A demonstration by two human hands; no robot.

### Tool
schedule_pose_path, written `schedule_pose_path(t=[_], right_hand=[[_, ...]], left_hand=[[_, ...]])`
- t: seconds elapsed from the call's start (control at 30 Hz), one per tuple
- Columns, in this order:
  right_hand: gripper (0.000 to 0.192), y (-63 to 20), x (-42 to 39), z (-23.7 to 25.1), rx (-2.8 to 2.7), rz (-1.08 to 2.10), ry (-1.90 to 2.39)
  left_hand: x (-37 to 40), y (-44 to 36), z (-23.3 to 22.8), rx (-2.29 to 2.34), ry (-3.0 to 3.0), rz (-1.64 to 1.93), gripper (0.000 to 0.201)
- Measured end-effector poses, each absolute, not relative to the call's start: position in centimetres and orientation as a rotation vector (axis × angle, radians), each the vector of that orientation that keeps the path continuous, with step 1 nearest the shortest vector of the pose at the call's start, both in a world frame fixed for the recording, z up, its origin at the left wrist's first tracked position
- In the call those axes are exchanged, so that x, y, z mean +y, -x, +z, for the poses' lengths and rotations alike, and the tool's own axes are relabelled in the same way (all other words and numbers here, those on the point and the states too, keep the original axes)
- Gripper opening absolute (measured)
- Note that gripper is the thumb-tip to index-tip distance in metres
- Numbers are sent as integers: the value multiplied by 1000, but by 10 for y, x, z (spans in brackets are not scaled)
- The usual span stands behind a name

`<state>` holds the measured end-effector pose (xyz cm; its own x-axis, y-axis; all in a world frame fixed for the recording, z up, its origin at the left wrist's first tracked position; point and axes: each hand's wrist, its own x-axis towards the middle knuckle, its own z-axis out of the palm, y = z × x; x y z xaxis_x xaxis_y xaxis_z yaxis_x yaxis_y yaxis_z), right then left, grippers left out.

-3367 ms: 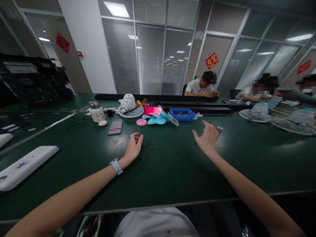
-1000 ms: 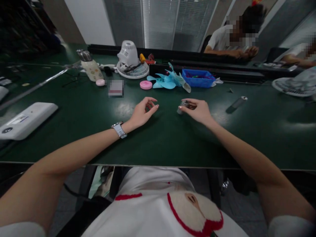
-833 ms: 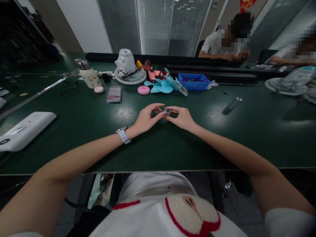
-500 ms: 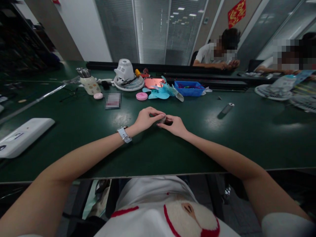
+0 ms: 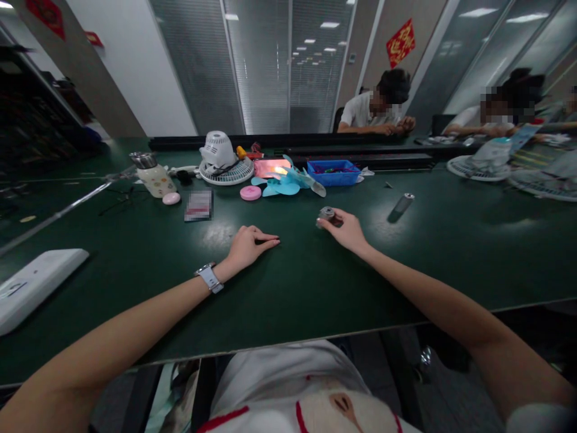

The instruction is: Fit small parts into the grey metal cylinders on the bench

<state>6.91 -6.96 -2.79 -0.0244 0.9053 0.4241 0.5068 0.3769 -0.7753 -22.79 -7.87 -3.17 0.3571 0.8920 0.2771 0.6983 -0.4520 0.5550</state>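
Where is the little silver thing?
In the head view the small silver part is just right of the middle of the green table, pinched in the right hand, with the blue fan blades beyond it.

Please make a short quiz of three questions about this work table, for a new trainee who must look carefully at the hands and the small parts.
1. True or false: the left hand holds the small metal cylinder.
2. Which lies on the green table just right of the right hand? A) a second metal cylinder B) a pair of scissors C) a red cup
3. Fill in: the light blue fan blade lies just left of the ____ tray.

Key: 1 false, the right hand holds it and the left rests on the table; 2 A; 3 blue.
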Motion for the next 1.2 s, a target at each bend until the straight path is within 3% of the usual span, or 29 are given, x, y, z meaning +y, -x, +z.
schedule_pose_path(t=[0.2, 0.33, 0.43, 0.5, 0.6, 0.7, 0.77, 1.03, 1.2], right_hand=[[36, -171, -31, -37, -1443, 164, 1756], [44, -182, -33, -41, -1373, 98, 1818], [63, -153, -52, -27, -1303, -205, 1799], [64, -119, -69, -15, -1410, -349, 1648], [44, -60, -85, -6, -1881, -119, 1338], [45, -8, -82, -14, -2229, 331, 1192], [46, 15, -74, -24, -2298, 459, 1194], [22, 19, -66, -27, -2223, 454, 1149], [25, -75, -69, 9, -1968, 18, 1232]], left_hand=[[-78, 230, -31, 1478, -1915, 1130, 73], [-77, 230, -30, 1507, -1592, 1313, 69], [-76, 229, -31, 1500, -1491, 1391, 63], [-76, 228, -32, 1491, -1454, 1435, 56], [-75, 226, -33, 1497, -1416, 1468, 48], [-76, 225, -32, 1508, -1391, 1491, 43], [-76, 225, -32, 1508, -1386, 1509, 41], [-75, 226, -37, 1478, -1472, 1470, 43], [-75, 226, -37, 1493, -1466, 1440, 43]])
